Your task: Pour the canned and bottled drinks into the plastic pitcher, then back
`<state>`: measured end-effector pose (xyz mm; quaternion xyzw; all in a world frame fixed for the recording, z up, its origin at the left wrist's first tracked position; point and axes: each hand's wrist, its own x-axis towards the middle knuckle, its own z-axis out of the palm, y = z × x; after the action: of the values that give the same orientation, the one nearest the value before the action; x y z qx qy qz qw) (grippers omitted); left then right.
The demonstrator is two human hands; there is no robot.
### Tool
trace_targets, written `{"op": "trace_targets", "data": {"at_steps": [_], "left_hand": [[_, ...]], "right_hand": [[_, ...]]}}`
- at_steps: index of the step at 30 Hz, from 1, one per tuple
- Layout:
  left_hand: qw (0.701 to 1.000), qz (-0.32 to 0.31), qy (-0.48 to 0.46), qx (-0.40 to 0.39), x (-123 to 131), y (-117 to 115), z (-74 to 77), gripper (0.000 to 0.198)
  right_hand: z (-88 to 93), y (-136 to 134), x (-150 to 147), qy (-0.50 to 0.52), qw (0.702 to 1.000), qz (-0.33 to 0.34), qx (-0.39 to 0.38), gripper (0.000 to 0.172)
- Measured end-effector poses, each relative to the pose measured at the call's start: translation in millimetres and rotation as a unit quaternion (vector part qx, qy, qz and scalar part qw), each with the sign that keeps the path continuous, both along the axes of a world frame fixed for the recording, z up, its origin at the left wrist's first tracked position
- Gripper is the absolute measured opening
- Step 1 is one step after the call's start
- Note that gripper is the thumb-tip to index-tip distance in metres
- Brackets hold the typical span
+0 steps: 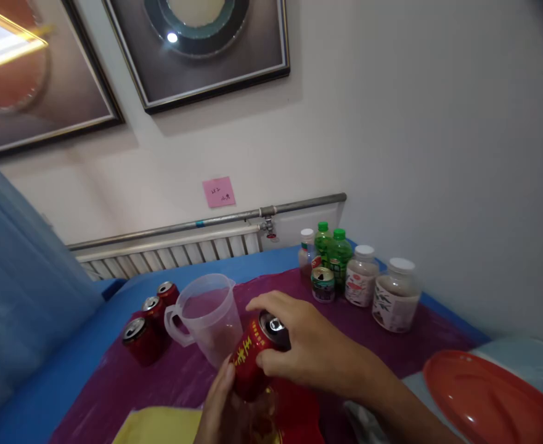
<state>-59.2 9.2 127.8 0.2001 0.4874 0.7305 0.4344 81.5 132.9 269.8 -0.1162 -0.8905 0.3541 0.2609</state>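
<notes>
1. Both hands are closed on the red can [249, 364]. My left hand [220, 407] wraps the lower body with its thumb up the side, and my right hand [308, 348] curls over the top rim, fingertips by the tab.
2. The can is off the table, tilted with its top leaning right. It sits just in front of the clear jug [206, 314] and above the purple cloth [437, 339].
3. I can't tell from here whether the lid is already popped, as the fingers crowd the opening.
4. My read is that the work at the lid goes best with the left hand as the anchor. A firm squeeze low down leaves the right fingers free to work without the can twisting.
5. I'd bring it closer to upright, since a tilted can slops.
6. I'd watch the elbow room, with three spare cans [148, 320] to the left and bottles [359, 271] behind.
</notes>
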Motion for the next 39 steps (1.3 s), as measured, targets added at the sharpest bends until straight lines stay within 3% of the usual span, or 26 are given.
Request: {"op": "trace_targets", "data": {"at_steps": [4,8,12,16,19,22,25,28,30,34,39], "left_hand": [[0.983,-0.078,-0.145,0.084,-3.0,-3.5,-8.8,0.043],[0.959,-0.050,-0.207,0.186,-10.5,-2.1,-18.8,0.038],[0.948,-0.058,-0.202,0.238,-16.0,1.7,-28.4,0.036],[0.939,-0.102,-0.196,0.263,-20.0,2.8,-27.4,0.040],[0.944,-0.100,-0.198,0.246,-22.6,0.6,-22.6,0.037],[0.972,-0.047,-0.186,0.134,-28.8,-5.7,-19.0,0.036],[0.984,0.135,-0.117,0.015,-43.9,-14.9,-13.9,0.035],[0.940,0.341,-0.005,-0.030,-70.1,-21.1,-4.0,0.025],[0.915,0.398,0.030,-0.060,-90.8,-19.8,3.0,0.024],[0.923,0.375,0.000,-0.079,-121.2,-2.6,7.2,0.029],[0.952,0.297,-0.036,-0.067,-121.1,24.1,-2.9,0.012]], "right_hand": [[-2.5,-9.3,-8.6,0.027,0.996,0.009,-0.080,0.073],[-9.5,-9.8,-19.4,0.001,0.975,0.026,-0.220,0.103],[-24.4,-9.6,-35.9,0.063,0.929,0.082,-0.356,0.097],[-40.0,-13.1,-50.9,0.100,0.880,0.128,-0.447,0.089],[-45.7,-14.3,-55.7,0.102,0.874,0.135,-0.456,0.080],[-46.1,-7.9,-54.9,0.130,0.881,0.110,-0.442,0.074],[-44.0,4.8,-51.1,0.159,0.891,0.080,-0.417,0.068],[-42.0,16.2,-47.4,0.169,0.905,0.058,-0.385,0.068],[-40.9,20.4,-45.7,0.170,0.914,0.041,-0.365,0.071],[-38.9,22.7,-44.5,0.159,0.925,0.005,-0.344,0.080],[-39.5,27.4,-46.0,0.164,0.926,-0.024,-0.340,0.075]]}}
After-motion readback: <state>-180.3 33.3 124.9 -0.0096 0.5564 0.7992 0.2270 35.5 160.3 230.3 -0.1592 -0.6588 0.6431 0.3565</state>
